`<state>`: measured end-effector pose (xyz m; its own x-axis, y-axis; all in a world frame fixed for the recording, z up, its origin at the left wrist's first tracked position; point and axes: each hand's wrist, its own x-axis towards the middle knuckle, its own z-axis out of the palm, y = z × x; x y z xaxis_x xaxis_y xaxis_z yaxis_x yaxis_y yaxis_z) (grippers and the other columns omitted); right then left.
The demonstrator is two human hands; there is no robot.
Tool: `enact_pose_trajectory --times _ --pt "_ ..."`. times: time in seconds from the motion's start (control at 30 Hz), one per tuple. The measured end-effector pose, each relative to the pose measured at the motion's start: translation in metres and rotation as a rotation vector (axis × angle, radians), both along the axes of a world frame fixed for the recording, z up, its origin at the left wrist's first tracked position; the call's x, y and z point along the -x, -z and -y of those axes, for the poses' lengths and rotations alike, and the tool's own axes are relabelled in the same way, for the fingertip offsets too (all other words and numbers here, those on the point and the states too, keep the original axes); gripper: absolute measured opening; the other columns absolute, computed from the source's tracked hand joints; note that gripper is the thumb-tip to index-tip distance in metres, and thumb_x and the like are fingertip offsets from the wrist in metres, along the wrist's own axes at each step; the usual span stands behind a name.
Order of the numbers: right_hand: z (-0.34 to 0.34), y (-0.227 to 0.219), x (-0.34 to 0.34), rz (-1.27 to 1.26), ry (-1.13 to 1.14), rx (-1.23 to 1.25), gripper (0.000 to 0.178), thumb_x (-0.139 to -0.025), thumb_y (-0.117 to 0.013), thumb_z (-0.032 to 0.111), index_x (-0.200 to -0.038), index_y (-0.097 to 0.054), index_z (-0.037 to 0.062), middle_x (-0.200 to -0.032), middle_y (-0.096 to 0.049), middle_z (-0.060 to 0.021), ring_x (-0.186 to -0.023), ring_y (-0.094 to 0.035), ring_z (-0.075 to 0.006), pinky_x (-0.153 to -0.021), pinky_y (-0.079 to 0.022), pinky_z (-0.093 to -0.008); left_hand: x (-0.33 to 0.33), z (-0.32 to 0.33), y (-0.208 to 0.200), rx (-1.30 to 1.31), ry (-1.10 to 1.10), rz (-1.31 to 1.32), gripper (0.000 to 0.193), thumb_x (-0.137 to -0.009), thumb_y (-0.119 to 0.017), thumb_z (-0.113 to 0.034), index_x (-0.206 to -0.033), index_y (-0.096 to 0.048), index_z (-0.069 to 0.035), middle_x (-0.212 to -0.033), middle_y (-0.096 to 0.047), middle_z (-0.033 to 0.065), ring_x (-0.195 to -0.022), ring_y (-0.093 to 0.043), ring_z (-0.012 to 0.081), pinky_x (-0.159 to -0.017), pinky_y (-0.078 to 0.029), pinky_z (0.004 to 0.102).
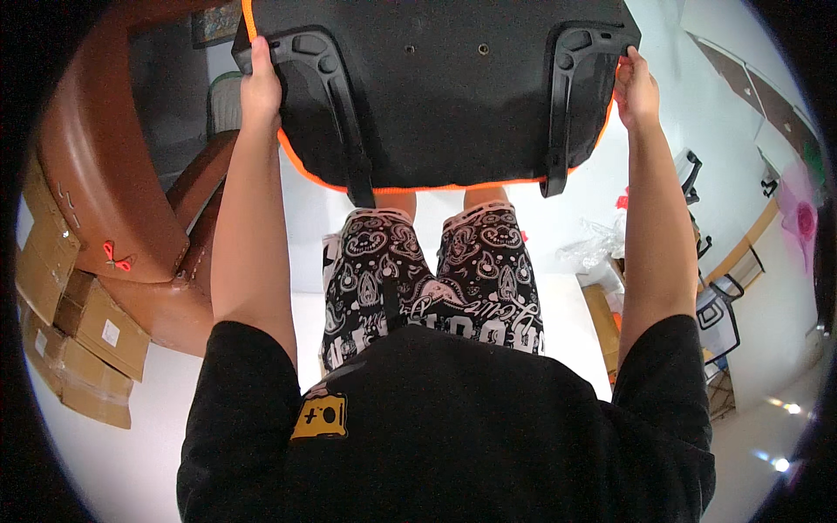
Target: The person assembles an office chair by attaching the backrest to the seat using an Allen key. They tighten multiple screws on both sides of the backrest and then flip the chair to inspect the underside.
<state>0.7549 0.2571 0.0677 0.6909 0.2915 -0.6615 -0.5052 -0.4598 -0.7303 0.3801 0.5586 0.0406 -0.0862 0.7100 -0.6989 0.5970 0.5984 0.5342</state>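
Note:
A wide black padded panel with orange piping point(445, 113), which looks like a chair cushion, is held up in front of my legs. Two small round holes show in its dark face. Curved black plastic arms lie along its left side point(336, 105) and right side point(562, 105), their lower ends reaching past the piped edge. My left hand point(263, 91) grips the panel's left edge, thumb near the end of the left plastic arm. On the opposite edge, my right hand point(639, 91) is closed around the corner by the right plastic arm; some of its fingers are hidden behind it.
To the left stands a brown leather-like sofa or chair point(105, 148) with red-handled scissors point(118, 256) on it. Cardboard boxes point(109, 322) lie beside it. Clear plastic wrapping point(597, 244) and black metal-framed parts point(719, 318) are on the right.

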Motion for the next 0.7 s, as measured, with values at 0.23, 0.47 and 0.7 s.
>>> enact_pose_trajectory --times 0.23,0.47,0.7 --pt "-0.015 0.0 0.008 -0.006 0.014 0.115 0.034 -0.089 -0.059 0.039 -0.091 -0.06 0.0049 -0.056 -0.038 0.0056 -0.047 -0.033 -0.0077 -0.043 -0.024 -0.0236 0.005 -0.028 0.014 0.01 0.072 -0.067 0.112 -0.077 -0.042 -0.08 -0.129 -0.038 0.019 -0.13 -0.048 0.0316 -0.123 -0.046 0.0371 -0.103 -0.032 0.0394" --pt "-0.049 -0.003 0.035 0.181 -0.251 0.419 0.071 -0.071 -0.072 0.061 -0.098 -0.06 -0.0038 -0.065 -0.053 -0.0014 -0.052 -0.046 -0.0101 -0.046 -0.037 -0.0243 0.036 0.068 -0.045 -0.482 0.468 -0.362 0.08 -0.087 -0.05 -0.053 -0.144 -0.026 -0.001 -0.148 -0.026 0.0247 -0.138 -0.02 0.0409 -0.107 -0.019 0.0553" --pt "-0.06 0.001 0.033 -0.013 -0.259 0.295 0.075 -0.072 -0.075 0.057 -0.109 -0.054 -0.0045 -0.066 -0.049 0.0002 -0.053 -0.042 -0.0063 -0.041 -0.029 -0.021 0.05 0.086 -0.033 -0.507 0.598 -0.48 0.074 -0.088 -0.048 -0.059 -0.147 -0.027 -0.02 -0.154 -0.012 0.0202 -0.14 -0.01 0.0423 -0.102 -0.015 0.066"
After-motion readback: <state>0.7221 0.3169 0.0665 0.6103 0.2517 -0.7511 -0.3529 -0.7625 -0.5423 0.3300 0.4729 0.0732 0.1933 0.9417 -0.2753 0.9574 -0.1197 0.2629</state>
